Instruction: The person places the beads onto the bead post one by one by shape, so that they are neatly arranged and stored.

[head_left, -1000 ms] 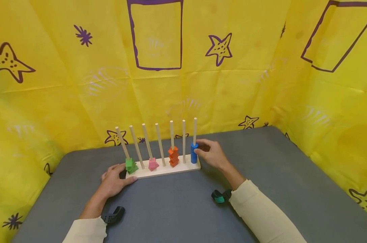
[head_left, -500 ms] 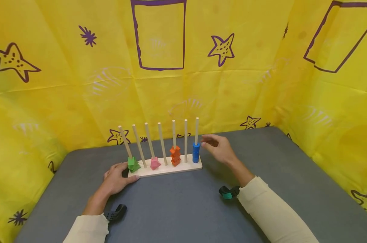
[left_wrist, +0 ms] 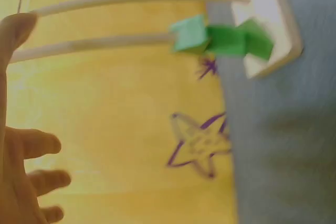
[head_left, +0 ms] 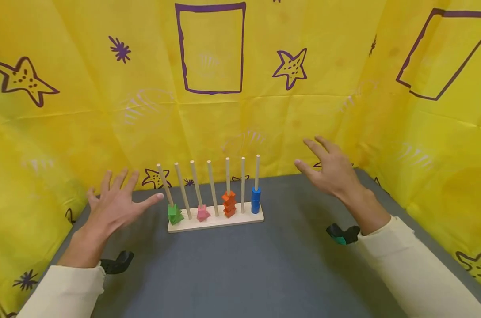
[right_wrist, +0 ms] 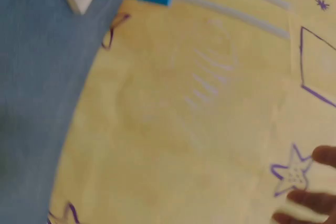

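Note:
A wooden peg board [head_left: 220,223] with several upright pegs stands on the grey table. Green blocks [head_left: 175,214] sit on its leftmost peg, pink blocks [head_left: 202,213] on the third, orange pieces [head_left: 229,204] on the fifth and blue cylinders [head_left: 255,201] on the rightmost. The other pegs are bare. My left hand [head_left: 113,205] is raised to the left of the board, fingers spread, holding nothing. Off to the right, my right hand [head_left: 332,172] hangs in the air with its fingers extended, apart from the blue cylinders. Both wrist views show the pieces apart from the fingers.
Yellow cloth [head_left: 208,115] printed with purple starfish and shapes hangs behind and along both sides of the grey table [head_left: 232,269]. A dark strap piece [head_left: 117,263] juts from the left wrist, and a similar one [head_left: 341,234] from the right wrist.
My right hand has let go of the blue cylinders and moved up and right. The left hand has left the board's left end, lifting up and to the left. The board stays put.

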`<control>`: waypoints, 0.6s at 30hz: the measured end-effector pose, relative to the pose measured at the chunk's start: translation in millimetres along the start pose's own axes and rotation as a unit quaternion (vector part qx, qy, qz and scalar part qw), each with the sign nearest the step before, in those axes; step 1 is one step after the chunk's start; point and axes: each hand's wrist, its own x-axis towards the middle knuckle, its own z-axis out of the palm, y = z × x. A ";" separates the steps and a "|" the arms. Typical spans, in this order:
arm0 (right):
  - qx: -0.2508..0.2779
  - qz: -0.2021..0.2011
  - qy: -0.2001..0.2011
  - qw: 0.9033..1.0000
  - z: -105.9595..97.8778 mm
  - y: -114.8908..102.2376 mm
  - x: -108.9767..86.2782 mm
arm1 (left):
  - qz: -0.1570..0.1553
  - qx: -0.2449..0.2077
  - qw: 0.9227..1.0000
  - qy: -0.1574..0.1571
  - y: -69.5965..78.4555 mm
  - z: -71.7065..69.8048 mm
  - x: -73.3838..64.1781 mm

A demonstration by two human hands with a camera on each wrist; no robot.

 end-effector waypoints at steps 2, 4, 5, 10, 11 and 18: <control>-0.057 0.039 -0.037 0.997 -12.6 -0.8 -0.5 | -0.006 0.019 1.000 -0.007 -1.2 -12.1 2.6; -0.098 0.080 -0.080 0.989 -20.8 -0.3 -0.4 | -0.012 0.034 0.999 -0.019 -3.0 -21.8 5.1; -0.108 0.099 -0.100 0.984 -23.7 0.3 -0.1 | -0.015 0.040 0.999 -0.025 -4.2 -26.1 6.4; -0.107 0.153 -0.140 0.972 -27.3 7.6 2.1 | -0.028 0.048 0.997 -0.045 -8.7 -41.1 10.8; -0.104 0.158 -0.143 0.972 -27.1 8.8 2.0 | -0.032 0.048 0.997 -0.048 -9.3 -42.8 11.1; -0.096 0.165 -0.149 0.970 -26.0 12.3 0.5 | -0.052 0.043 0.996 -0.062 -11.6 -45.6 10.2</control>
